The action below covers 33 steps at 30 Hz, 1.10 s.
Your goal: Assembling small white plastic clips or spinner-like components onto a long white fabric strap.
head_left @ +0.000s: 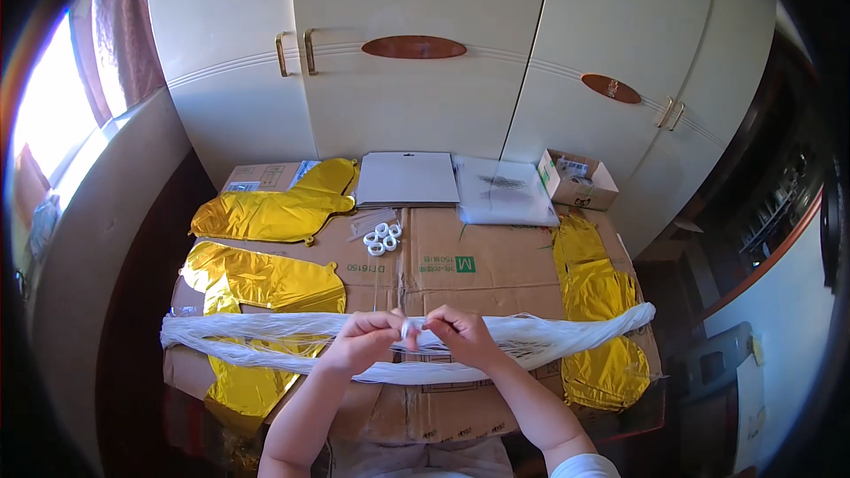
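I'm on the head view, and here's the white skein (pixel 531 336), laid sideways across the near half of the cardboard sheet (pixel 496 288): a long, loose hank of fine glossy strands, pulled out into a flat loop, gathered narrower at both ends, stray threads fraying through its middle. Right above it, the left hand (pixel 363 341) has its fingers curled, thumb and fingertips pinched almost together on a small white piece (pixel 406 329); it's blurred, so I can't make out what it is. Just beside it, the right hand (pixel 460 335) has its fingers folded in, tips drawn closed toward that piece; whether a strand sits between them, I can't tell. The skein's ends cross crinkled gold foil shapes, one (pixel 266 276) on the cardboard sheet's left part, another (pixel 598 292) along its right side. Near the cardboard sheet's middle, beyond the hands, I see white rings (pixel 389 243) clustered together, and at its far edge a small open box (pixel 591 190) stands toward the right.
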Tool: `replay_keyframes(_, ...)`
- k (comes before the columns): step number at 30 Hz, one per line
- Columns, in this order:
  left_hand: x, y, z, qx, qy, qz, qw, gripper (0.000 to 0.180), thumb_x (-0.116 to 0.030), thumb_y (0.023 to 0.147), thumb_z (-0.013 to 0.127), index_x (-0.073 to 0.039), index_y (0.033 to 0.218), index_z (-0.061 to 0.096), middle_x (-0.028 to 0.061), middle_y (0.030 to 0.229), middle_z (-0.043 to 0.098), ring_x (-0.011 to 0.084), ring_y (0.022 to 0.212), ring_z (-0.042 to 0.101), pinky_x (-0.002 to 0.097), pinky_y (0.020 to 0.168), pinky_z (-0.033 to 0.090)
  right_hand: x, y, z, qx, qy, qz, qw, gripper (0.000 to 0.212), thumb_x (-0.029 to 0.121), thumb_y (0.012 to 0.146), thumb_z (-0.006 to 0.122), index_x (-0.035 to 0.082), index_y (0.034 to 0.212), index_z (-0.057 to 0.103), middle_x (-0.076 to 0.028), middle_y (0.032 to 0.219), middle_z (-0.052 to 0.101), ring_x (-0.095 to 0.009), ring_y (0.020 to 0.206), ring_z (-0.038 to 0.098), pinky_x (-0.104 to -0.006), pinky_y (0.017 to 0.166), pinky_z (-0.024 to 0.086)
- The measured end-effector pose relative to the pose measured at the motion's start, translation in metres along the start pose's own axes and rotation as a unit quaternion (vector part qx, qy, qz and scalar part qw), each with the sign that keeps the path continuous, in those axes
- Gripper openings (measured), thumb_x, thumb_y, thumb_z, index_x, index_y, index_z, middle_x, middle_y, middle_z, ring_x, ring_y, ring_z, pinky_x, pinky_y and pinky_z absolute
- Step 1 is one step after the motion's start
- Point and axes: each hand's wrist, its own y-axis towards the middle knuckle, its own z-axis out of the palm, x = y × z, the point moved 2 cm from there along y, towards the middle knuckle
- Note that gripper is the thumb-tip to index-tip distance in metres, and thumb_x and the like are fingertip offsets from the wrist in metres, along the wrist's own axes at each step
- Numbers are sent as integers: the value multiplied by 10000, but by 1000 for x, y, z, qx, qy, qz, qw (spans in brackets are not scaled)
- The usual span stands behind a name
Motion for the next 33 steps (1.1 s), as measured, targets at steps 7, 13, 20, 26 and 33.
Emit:
replay_keyframes(7,-8,9,2,-91,485,7,870,155,-38,839,511,-2,951,611,53,852,621,131,797,493,266,716,393,9,-5,0,22,34,-75,996,84,82,827,578,7,865,584,-89,712,595,-170,603,556,-267,555,431)
replay_keyframes(13,-4,3,9,3,189,-102,977,172,-95,873,505,33,901,616,22,806,598,75,684,500,218,640,397,6,-1,0,-72,-41,-71,994,95,116,855,554,29,870,590,-76,707,576,-169,612,561,-263,555,431)
replay_keyframes(20,-9,9,6,-144,255,-4,956,170,-43,851,498,40,940,617,84,884,628,151,851,579,261,762,439,14,-5,15,3,-65,-151,986,78,103,820,578,27,840,582,-113,659,560,-267,584,573,-329,532,449)
replay_keyframes(26,-3,5,1,16,324,-23,946,161,-78,865,505,19,909,625,25,803,591,92,679,514,223,597,413,18,-4,-1,-107,-116,-92,983,79,109,828,562,31,818,571,-99,652,545,-249,568,565,-311,500,423)
replay_keyframes(33,-1,9,9,-99,195,5,976,160,-81,872,519,9,946,627,31,826,592,89,686,501,249,602,410,8,-7,18,-38,-108,-132,985,115,119,792,599,19,842,572,-113,706,577,-278,594,579,-327,507,451)
